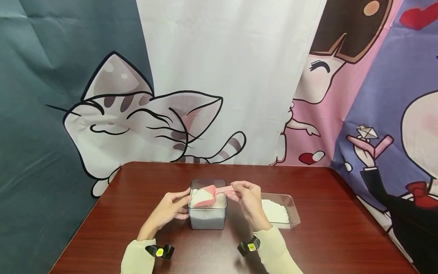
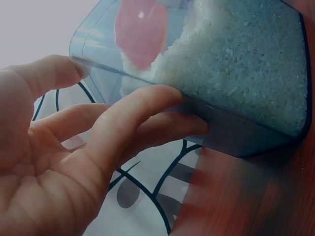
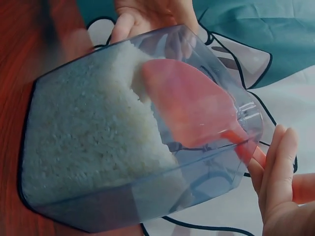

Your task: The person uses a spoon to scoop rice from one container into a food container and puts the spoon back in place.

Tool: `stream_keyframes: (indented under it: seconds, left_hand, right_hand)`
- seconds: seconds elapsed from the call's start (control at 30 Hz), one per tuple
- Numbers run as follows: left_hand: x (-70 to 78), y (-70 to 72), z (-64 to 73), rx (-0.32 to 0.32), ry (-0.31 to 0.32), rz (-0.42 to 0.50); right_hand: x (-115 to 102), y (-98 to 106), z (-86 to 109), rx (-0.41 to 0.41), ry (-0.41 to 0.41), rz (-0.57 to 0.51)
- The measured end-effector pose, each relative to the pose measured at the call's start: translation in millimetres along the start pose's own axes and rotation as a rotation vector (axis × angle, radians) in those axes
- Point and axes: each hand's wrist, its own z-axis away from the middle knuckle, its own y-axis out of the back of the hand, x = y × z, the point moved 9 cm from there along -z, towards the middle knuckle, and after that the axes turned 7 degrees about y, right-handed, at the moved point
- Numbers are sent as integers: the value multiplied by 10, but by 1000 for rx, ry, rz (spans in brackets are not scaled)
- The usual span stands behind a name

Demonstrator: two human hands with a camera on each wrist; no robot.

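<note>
A clear, dark-tinted square container [image 1: 207, 222] stands on the table, partly filled with white rice [image 2: 246, 64]. My left hand [image 1: 170, 207] rests against its left side with fingers spread along the wall and the thumb at the rim. With my right hand [image 1: 248, 198] I pinch the handle of a pink scoop [image 3: 192, 108]. Its bowl lies within the container's mouth, over the rice, and white rice shows in it in the head view. Through the clear wall, both wrist views show the rice heaped to a slope beside the scoop.
Right of the container, partly behind my right hand, sits a shallow clear tray [image 1: 294, 213] holding white grains [image 1: 275, 211]. Beneath everything is a dark red wooden table [image 1: 154, 179]. A cartoon-printed cloth [image 1: 239, 76] hangs behind the table's far edge.
</note>
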Motion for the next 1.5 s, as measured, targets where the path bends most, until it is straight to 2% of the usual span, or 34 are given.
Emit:
stream_keyframes:
  seconds: [0.2,0.8,1.0,1.3,1.5]
  left_hand:
    - [-10,-8,7,2,6,1]
    - [13,6,36,18,11,-22]
    - [20,3,38,19,4,-20]
    - [1,-3,30,10,1,-14]
    - [14,-3,21,5,-8,-14]
  right_hand:
    - [44,81,14,32,-40,-36]
    - [4,187,-24,53,-62,-106]
    - [-74,220,-51,45,-35,-122]
    - [-206,305,-53,41,-37,-153]
    - [-342,354,-68,9,-28,-172]
